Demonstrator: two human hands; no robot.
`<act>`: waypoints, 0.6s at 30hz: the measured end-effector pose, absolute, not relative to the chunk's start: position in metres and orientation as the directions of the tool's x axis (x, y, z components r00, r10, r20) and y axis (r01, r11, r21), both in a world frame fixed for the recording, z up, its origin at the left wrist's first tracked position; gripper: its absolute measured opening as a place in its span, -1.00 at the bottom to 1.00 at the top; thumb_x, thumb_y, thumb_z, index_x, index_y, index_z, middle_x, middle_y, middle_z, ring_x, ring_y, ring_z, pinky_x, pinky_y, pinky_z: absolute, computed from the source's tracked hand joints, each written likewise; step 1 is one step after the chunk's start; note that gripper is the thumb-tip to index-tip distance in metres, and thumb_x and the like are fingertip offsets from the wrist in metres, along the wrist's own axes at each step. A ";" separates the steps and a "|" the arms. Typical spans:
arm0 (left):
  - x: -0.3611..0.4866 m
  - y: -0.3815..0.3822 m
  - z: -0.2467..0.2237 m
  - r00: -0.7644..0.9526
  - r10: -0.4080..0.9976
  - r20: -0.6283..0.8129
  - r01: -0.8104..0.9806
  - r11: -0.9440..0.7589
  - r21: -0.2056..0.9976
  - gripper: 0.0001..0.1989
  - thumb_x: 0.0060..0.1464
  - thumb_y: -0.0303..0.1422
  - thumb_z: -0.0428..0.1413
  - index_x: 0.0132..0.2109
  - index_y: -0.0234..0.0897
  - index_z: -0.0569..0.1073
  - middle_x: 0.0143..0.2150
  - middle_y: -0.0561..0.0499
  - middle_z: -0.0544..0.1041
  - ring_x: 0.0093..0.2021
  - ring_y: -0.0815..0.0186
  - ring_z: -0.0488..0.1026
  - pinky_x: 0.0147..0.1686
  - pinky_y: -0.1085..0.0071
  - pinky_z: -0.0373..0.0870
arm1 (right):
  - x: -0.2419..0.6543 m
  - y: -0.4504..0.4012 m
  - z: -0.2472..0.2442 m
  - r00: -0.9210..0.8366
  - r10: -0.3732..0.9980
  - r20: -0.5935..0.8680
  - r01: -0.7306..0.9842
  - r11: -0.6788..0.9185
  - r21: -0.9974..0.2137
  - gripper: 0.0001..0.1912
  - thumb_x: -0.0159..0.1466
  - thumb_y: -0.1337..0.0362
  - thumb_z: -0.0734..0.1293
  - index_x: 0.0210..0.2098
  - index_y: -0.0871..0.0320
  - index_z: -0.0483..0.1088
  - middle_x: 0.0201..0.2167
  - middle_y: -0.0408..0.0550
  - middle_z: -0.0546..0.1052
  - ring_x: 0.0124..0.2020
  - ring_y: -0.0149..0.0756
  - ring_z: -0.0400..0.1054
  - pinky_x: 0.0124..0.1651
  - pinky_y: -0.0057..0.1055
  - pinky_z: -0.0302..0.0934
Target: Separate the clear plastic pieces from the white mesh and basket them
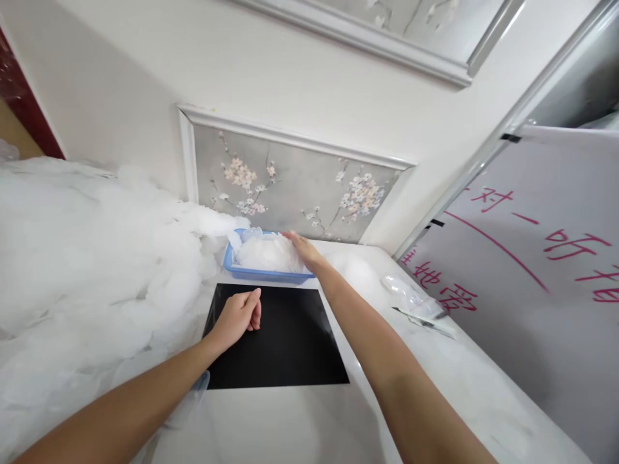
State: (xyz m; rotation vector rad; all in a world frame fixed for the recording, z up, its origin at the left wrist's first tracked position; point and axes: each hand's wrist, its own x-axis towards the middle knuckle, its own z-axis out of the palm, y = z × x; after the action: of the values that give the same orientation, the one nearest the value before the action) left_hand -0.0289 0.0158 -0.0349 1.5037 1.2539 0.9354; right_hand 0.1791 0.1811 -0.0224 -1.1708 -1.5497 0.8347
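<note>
A blue plastic basket (285, 277) stands against the wall at the back of the table, filled with white fluffy stuffing (268, 252). My right hand (304, 250) is at the basket's right end, fingers stretched out by the stuffing and slightly blurred; I see nothing gripped in it. Below the basket lies a flat black mat (290, 341). Over the mat's left part, my left hand (242, 310) is closed in a loose fist, with nothing showing between its fingers.
A large heap of white stuffing (97, 258) covers the left side. On the right are a small pile of stuffing (355, 274), a clear plastic bag (411, 295) and a thin pointed tool (425, 322). A white board with red writing (522, 309) stands along the right edge.
</note>
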 end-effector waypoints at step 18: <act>-0.079 -0.012 0.101 0.461 0.877 -0.133 0.583 -0.186 0.791 -0.81 0.15 -0.18 0.11 -0.20 -0.16 0.51 -0.36 0.05 0.57 -0.26 0.22 0.53 -0.23 0.35 0.43 | 0.231 0.149 -0.015 -0.030 0.888 0.459 0.575 0.391 -0.719 -0.70 0.29 0.18 0.19 -0.16 0.19 0.47 -0.20 0.09 0.60 -0.16 -0.14 0.46 -0.05 -0.21 0.27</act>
State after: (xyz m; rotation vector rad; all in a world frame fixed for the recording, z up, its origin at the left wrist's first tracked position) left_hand -0.0788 -0.0125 0.1008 1.8848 1.2264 0.4504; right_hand 0.2314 0.1491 -0.0148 -1.2926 -1.7176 0.4219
